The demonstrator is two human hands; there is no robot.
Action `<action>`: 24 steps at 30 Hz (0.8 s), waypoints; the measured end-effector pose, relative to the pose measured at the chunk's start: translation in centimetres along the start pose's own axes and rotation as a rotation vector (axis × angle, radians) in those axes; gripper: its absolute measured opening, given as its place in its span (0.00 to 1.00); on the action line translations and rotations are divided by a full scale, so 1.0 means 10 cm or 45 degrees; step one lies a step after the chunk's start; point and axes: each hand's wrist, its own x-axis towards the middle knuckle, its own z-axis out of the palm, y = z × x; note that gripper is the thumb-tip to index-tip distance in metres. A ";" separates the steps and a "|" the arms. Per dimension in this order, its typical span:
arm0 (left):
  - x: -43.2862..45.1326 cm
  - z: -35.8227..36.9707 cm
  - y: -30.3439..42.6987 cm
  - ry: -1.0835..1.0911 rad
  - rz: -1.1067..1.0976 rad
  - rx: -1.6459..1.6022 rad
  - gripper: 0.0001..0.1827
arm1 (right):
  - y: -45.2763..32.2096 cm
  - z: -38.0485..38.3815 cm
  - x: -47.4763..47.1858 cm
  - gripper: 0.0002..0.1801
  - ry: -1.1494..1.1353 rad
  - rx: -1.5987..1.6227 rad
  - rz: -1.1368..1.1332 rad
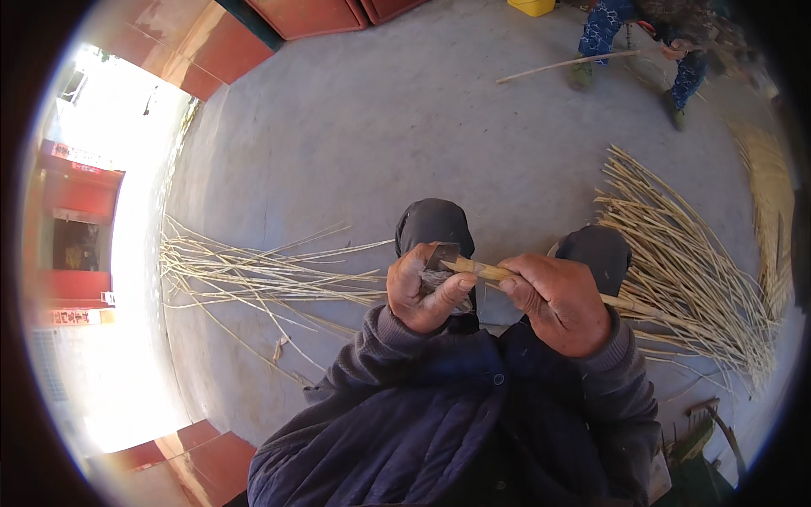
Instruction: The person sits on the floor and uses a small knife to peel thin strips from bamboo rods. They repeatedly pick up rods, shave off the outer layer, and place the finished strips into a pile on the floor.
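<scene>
Above my lap, my left hand [427, 288] is closed around a small dark metal blade [443, 255] with whitish wrapping, its thumb pressing near a stalk's end. The pale yellow plant stalk [485, 269] meets the blade, and my right hand [561, 301] grips it a little way back from that end. Its other part runs out past my right wrist towards the right. Most of the blade's handle is hidden in my left palm.
Thin stalks [272, 272] lie on the concrete floor at left, a thicker pile of stalks [678, 266] at right. A rake head [702, 409] is at lower right. Another person [640, 38] sits at upper right with a long stick [564, 64]. A yellow container [531, 6] stands at top.
</scene>
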 end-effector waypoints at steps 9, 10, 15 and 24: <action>-0.07 0.30 0.03 0.151 0.153 -0.334 0.20 | -0.06 0.15 -0.08 0.08 0.122 -0.102 -0.114; -0.03 0.28 0.08 0.101 0.190 -0.311 0.20 | -0.10 0.14 -0.08 0.08 0.134 -0.116 -0.125; 0.05 0.37 0.07 0.130 0.341 -0.387 0.18 | -0.20 0.12 -0.07 0.08 0.203 -0.184 -0.164; 0.11 0.08 -0.02 -0.044 0.433 -0.120 0.23 | -0.25 0.21 -0.06 0.09 0.221 -0.268 -0.162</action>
